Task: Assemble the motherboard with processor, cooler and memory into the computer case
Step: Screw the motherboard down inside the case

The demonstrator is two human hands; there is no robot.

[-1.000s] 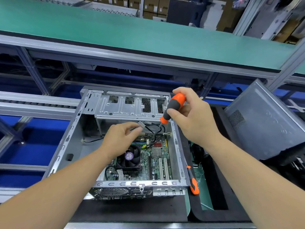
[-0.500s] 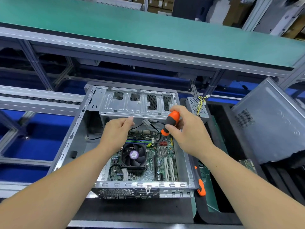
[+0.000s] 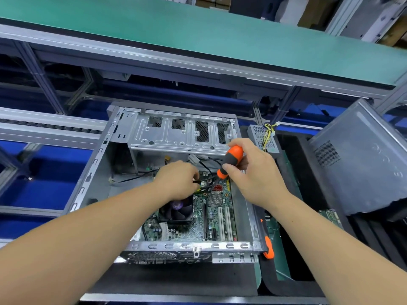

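Your right hand [image 3: 253,172] is gripping the screwdriver [image 3: 231,160]; your left hand [image 3: 178,179] is pinching wires [image 3: 208,170]. A slipping tip could scratch the board [image 3: 218,208] under your fingers.

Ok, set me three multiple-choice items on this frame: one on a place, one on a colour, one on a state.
1. Where is the cooler fan?
A. on the motherboard inside the computer case
B. on the green belt
C. outside the case

2. The screwdriver handle is:
A. blue and white
B. orange and black
C. all yellow

3. The right hand is:
A. flat on the case
B. empty
C. gripping the screwdriver

A: the fan sits on the board, within the case walls. B: both colours show. C: the fingers wrap the handle.
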